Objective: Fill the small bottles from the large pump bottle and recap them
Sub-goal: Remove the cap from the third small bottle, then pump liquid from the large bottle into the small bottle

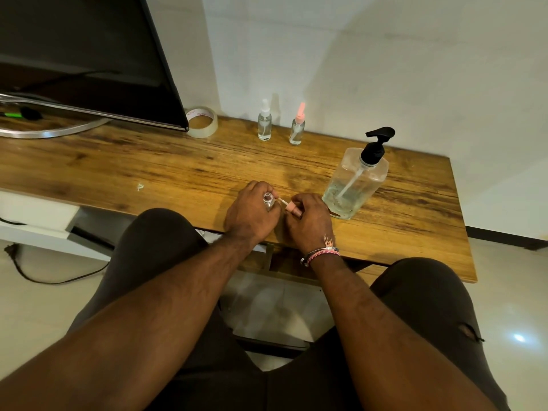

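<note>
Two hands work at the near edge of a wooden table [148, 161]: the left hand [252, 212] curls around an open small bottle [268, 200], its mouth facing up, while the right hand [310, 216] pinches the pink spray cap [292, 209], whose dip tube points toward the bottle's mouth without entering it. Just right of the hands stands the large pump bottle [355, 182], clear with a black pump. Two capped small bottles, one white-topped [264, 121] and one pink-topped [297, 126], stand by the wall, near a tape roll [202, 121] and a monitor [89, 57].
</note>
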Demonstrator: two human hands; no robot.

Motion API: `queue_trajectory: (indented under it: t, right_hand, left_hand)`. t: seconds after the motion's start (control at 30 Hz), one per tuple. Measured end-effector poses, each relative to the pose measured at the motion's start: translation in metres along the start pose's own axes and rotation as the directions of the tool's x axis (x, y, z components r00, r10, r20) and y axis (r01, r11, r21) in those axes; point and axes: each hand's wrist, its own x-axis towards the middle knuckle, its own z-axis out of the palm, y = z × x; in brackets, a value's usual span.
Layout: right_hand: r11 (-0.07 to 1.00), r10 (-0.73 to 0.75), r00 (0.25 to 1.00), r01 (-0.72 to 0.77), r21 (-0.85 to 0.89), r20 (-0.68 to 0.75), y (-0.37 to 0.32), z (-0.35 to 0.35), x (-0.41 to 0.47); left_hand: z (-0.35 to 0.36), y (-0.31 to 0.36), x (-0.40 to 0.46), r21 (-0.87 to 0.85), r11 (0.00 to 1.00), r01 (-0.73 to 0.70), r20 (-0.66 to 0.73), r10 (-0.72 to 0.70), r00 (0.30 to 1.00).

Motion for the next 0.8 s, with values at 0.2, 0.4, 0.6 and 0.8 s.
queue_trajectory:
  t: [0.2,0.4,0.6,0.8]
  right_hand:
    - [1.0,0.0,1.0,0.0,-0.008,-0.005,-0.001,-0.002,0.0]
    - [1.0,0.006,1.0,-0.006,-0.017,0.003,-0.002,-0.002,0.0]
    - [1.0,0.009,1.0,-0.009,-0.009,0.002,-0.004,-0.004,-0.001]
    - [1.0,0.024,1.0,-0.024,0.006,-0.012,-0.014,-0.015,-0.005]
  left_hand:
    - [-0.001,0.002,0.0,0.011,1.0,-0.001,0.006,0.001,1.0]
    - [-0.001,0.003,-0.002,0.018,1.0,-0.011,0.015,0.011,1.0]
    - [-0.002,0.004,-0.003,0.03,0.999,-0.021,0.02,0.021,1.0]
    - [-0.012,0.012,-0.006,0.025,0.999,-0.033,-0.01,0.033,0.999]
